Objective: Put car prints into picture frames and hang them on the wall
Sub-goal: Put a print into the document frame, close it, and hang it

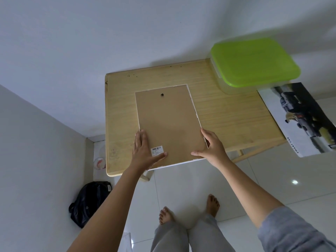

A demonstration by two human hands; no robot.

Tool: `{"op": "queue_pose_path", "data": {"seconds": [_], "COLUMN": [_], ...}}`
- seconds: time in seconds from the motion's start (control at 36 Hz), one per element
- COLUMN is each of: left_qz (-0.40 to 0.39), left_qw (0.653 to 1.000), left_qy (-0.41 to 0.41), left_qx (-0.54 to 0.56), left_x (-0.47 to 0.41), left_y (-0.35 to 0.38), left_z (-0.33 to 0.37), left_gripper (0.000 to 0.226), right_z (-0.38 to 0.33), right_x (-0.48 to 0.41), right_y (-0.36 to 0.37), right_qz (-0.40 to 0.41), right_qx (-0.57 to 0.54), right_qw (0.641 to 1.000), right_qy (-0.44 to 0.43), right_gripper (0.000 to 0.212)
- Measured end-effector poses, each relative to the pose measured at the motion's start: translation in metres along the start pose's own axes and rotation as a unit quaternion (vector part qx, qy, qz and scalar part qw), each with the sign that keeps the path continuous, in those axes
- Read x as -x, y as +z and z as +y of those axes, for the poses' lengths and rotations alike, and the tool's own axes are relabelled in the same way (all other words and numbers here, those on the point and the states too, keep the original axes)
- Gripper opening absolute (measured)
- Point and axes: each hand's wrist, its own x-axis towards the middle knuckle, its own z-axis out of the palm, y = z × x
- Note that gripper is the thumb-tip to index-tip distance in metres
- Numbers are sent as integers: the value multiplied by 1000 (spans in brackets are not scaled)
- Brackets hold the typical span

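bare table (120,113) left of frame (169,124), lidded box (254,62) crowding far right corner

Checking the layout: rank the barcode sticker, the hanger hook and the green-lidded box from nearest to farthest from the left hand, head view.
1. barcode sticker, right by the thumb of the left hand.
2. hanger hook, near the far edge of the frame.
3. green-lidded box, at the far right corner of the table.

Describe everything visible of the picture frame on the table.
The picture frame lies face down on the table, its near edge overhanging. Brown fibreboard backing, thin white border, a dark hanger near the far edge, a barcode sticker near the left hand, which lies flat on it. The right hand covers the near right corner; its grip is unclear.
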Motion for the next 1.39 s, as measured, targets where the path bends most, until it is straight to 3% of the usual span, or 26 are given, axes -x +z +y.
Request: {"op": "queue_pose_path", "data": {"seconds": [0.25, 0.44, 0.58, 0.72, 0.86, 1.0, 1.14, 1.39], "left_qz": [15, 81, 117, 167, 166, 149, 129, 130], "left_qw": [1000, 996, 991, 983, 982, 980, 980, 978], "left_qy": [-17, -33, -49, -54, -34, -4, 1, -13], "left_qx": [-1, -18, -51, -49, -83, -130, -152, -166], "left_x": [3, 3, -3, -22, -61, -99, -118, -120], "left_y": [-3, 9, 11, 1, -13, -15, -7, 2], "left_z": [7, 9, 11, 17, 27, 33, 37, 41], "left_gripper": [116, 99, 93, 72, 73, 90, 102, 77], "right_z": [-2, -7, -4, -7, -29, -47, -50, -41], "right_x": [6, 10, 7, -15, -62, -111, -140, -143], "right_y": [-1, 16, 19, 14, 9, 9, 8, 13], "right_qz": [-18, 47, 80, 128, 114, 27, 7, 21], "right_qx": [114, 250, 276, 271, 248, 306, 357, 331], "right_qw": [993, 964, 954, 946, 946, 932, 914, 925], "right_qy": [-26, -74, -90, -120, -175, -190, -192, -185], "right_gripper": [89, 62, 54, 37, 42, 49, 54, 57]}}
